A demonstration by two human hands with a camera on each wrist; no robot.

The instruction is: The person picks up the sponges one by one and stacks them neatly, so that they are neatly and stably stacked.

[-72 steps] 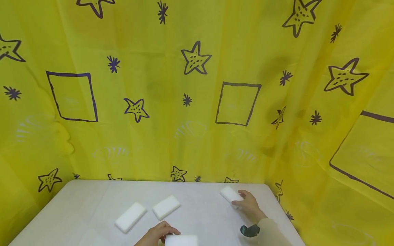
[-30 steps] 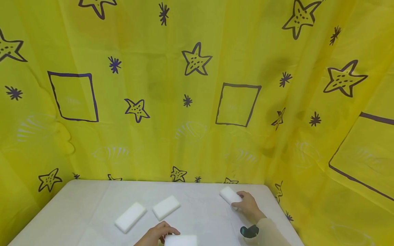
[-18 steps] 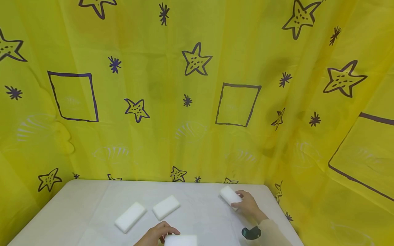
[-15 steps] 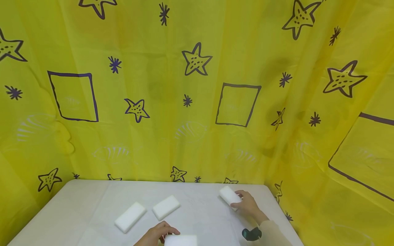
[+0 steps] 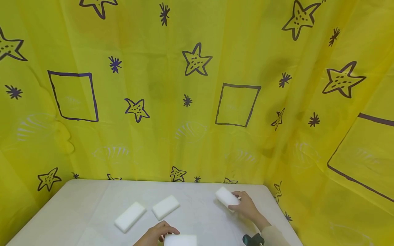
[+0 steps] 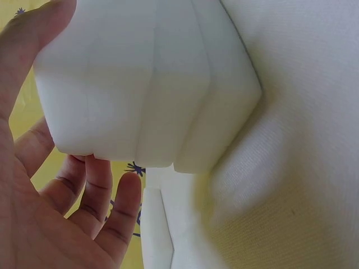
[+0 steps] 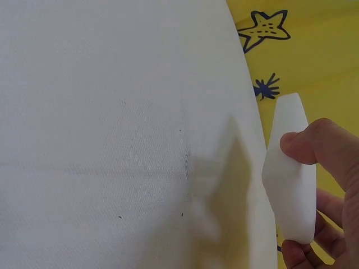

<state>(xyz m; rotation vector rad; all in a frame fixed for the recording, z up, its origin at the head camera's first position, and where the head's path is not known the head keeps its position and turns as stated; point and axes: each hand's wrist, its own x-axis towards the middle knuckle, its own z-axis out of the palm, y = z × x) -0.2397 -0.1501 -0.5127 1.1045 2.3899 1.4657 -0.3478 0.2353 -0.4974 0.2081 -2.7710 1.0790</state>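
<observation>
White block stack (image 6: 129,106), single white block (image 5: 225,196) aloft

1. A wide lane of bare table (image 5: 204,208) runs between the white stack (image 6: 129,95) in the left hand (image 5: 156,233) and the white block (image 5: 225,197) in the right hand (image 5: 247,207).
2. Left of it, the left loose block (image 5: 130,217) and the right loose block (image 5: 166,207) lie in the way, a narrow gap between them.
3. Yellow curtain (image 5: 160,136) bars passage beyond the table's far edge and along both sides.
</observation>
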